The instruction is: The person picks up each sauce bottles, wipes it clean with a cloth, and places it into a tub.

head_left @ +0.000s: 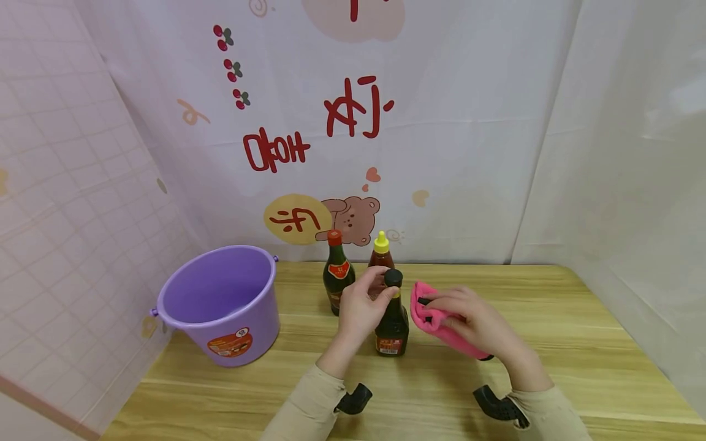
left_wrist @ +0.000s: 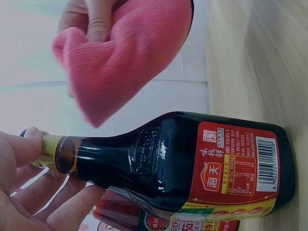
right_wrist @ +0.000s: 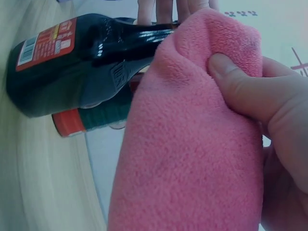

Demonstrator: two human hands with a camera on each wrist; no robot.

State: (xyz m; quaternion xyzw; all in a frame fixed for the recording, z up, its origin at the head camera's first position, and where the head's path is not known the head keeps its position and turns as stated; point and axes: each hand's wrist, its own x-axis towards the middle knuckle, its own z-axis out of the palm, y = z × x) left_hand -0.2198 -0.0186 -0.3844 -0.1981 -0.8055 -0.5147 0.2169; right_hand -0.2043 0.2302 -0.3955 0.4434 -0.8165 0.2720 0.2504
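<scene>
A dark sauce bottle (head_left: pixel 391 327) with a black cap and red label stands upright on the table. My left hand (head_left: pixel 360 306) holds it by the neck, thumb and fingers around the yellow band just below the cap. To its right, my right hand (head_left: pixel 475 318) pinches a folded pink cloth (right_wrist: pixel 187 139) between thumb and fingers. Some gap separates the cloth (left_wrist: pixel 127 57) from the bottle in the left wrist view. Behind the held bottle stands a squeeze bottle (head_left: pixel 381 246) with a yellow pointed cap, partly hidden by my left hand.
Left of the hands stands a red-capped dark green bottle (head_left: pixel 338 274). A purple bucket (head_left: pixel 259 334) sits farther left on the wooden table (head_left: pixel 220 398). A printed white curtain (head_left: pixel 452 153) hangs along the table's back edge. Black mounts (head_left: pixel 355 399) sit at both wrists.
</scene>
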